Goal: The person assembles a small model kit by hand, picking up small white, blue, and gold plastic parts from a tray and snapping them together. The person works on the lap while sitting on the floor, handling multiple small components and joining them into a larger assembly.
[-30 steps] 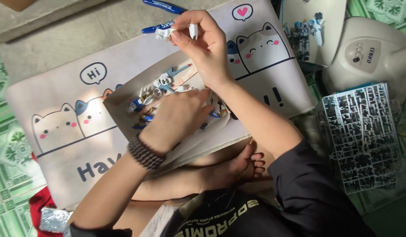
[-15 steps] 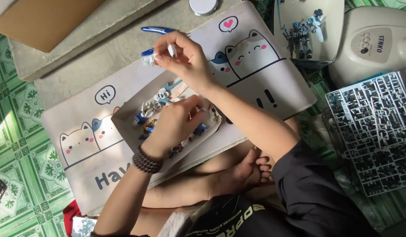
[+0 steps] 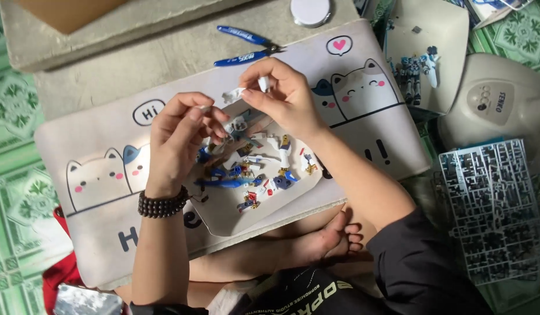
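My right hand (image 3: 281, 96) pinches a small white plastic part (image 3: 234, 94) above a shallow white tray (image 3: 229, 213). My left hand (image 3: 179, 131) hovers over the tray's left side, fingertips pinched on a tiny white piece that is hard to make out. In the tray lie several small blue, white, red and yellow model parts (image 3: 249, 175). The tray rests on a pale mat with cartoon cats (image 3: 101, 169). A dark bead bracelet (image 3: 162, 205) is on my left wrist.
Blue-handled nippers (image 3: 246, 48) lie on the concrete beyond the mat. A grey parts frame (image 3: 494, 210) lies at right. A small built robot figure (image 3: 414, 67) lies on a white lid at upper right, beside a white appliance (image 3: 494, 102). My bare foot (image 3: 328, 242) is below the tray.
My right hand came down from the nippers toward the tray, still holding the white part. My left hand lifted off the tray's parts. The view shifted upward and left.
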